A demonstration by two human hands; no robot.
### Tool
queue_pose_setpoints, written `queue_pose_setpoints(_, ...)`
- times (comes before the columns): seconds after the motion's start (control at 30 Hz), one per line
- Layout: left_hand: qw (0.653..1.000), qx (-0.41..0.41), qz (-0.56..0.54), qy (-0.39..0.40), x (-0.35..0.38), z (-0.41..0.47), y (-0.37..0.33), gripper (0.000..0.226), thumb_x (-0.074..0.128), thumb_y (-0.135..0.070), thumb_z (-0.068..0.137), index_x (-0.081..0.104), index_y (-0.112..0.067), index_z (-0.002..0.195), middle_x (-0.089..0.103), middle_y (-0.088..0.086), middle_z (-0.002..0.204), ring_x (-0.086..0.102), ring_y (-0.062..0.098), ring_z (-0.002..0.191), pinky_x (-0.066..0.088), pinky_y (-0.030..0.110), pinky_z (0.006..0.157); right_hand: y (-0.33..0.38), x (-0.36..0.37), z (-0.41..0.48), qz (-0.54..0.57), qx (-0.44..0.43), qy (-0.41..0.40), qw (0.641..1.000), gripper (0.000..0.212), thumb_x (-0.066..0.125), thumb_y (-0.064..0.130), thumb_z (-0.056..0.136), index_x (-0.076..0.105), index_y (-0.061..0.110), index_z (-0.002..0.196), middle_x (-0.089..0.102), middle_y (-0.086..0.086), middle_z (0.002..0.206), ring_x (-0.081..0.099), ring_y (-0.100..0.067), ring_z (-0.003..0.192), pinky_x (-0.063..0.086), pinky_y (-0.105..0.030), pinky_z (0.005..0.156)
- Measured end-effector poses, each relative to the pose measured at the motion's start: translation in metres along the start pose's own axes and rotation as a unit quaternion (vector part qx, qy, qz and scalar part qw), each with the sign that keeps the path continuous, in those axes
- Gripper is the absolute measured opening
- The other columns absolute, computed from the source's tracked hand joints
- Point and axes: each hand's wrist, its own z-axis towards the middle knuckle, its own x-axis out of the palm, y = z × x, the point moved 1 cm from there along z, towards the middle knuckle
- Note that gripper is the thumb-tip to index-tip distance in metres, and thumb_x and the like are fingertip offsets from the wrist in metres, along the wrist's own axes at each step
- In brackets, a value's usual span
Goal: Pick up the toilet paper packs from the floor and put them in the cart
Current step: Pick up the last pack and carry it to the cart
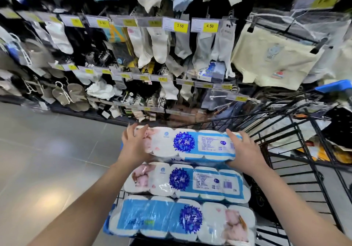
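My left hand [134, 146] and right hand [244, 153] clamp the ends of the far toilet paper pack [188, 144], spread for balance, lowering it beyond two packs [182, 198] already in the cart [297, 131], right of me

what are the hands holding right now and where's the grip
The top toilet paper pack, gripped at its two short ends: left hand on one, right hand on the other.

Two yellow paper price tags on the hanging sock rack can be read: "3.50" [180, 25] and, at its 3 o'clock, "4.50" [210, 25]. The white-and-blue plastic-wrapped toilet paper packs each carry white Chinese characters, "艺翔", on a dark blue flower-shaped badge [184, 144]. Their finer label print is too small to read.
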Motion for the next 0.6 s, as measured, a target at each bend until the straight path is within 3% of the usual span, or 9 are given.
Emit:
queue_pose_setpoints(0.17, 0.999, -0.022, 0.024, 0.026, 0.018, 0.01, 0.005, 0.114, 0.089, -0.042, 0.065, 0.019, -0.04, 0.155, 0.005, 0.002, 0.16, 0.004, 0.042, 0.146, 0.029, 0.058, 0.113, -0.001, 0.021, 0.016, 0.011, 0.026, 0.029, 0.999, 0.128, 0.085, 0.057, 0.063, 0.003, 0.04, 0.159, 0.014, -0.012, 0.163, 0.027, -0.035, 0.147, 0.034, -0.051, 0.116)
queue_pose_setpoints(0.3, 0.995, -0.071, 0.035, 0.059, 0.037, 0.009, 0.009, 0.097, 0.083, -0.024, 0.076, 0.024, -0.043, 0.151, 0.003, 0.007, 0.161, 0.012, 0.044, 0.146, 0.03, 0.054, 0.114, -0.001, 0.045, 0.031, 0.019, 0.038, 0.048, 0.998, 0.127, 0.088, 0.053, 0.061, 0.007, 0.041, 0.159, 0.015, -0.012, 0.163, 0.03, -0.036, 0.145, 0.036, -0.051, 0.114)
queue_pose_setpoints(0.4, 0.99, -0.066, 0.089, 0.086, 0.047, 0.008, 0.011, 0.091, 0.074, -0.021, 0.081, 0.021, -0.044, 0.151, -0.001, 0.007, 0.162, 0.012, 0.045, 0.146, 0.027, 0.054, 0.116, -0.005, 0.061, 0.039, 0.034, 0.048, 0.062, 0.996, 0.123, 0.088, 0.045, 0.067, 0.006, 0.041, 0.159, 0.011, -0.01, 0.166, 0.026, -0.036, 0.148, 0.035, -0.049, 0.117)
queue_pose_setpoints(0.6, 0.984, -0.075, 0.097, 0.126, 0.049, 0.01, 0.014, 0.085, 0.061, -0.037, 0.088, 0.009, -0.042, 0.154, -0.01, 0.004, 0.164, 0.002, 0.05, 0.148, 0.022, 0.059, 0.118, -0.012, 0.062, 0.044, 0.081, 0.042, 0.104, 0.99, 0.124, 0.088, 0.04, 0.069, 0.003, 0.041, 0.16, 0.004, -0.007, 0.168, 0.019, -0.038, 0.152, 0.027, -0.049, 0.121)
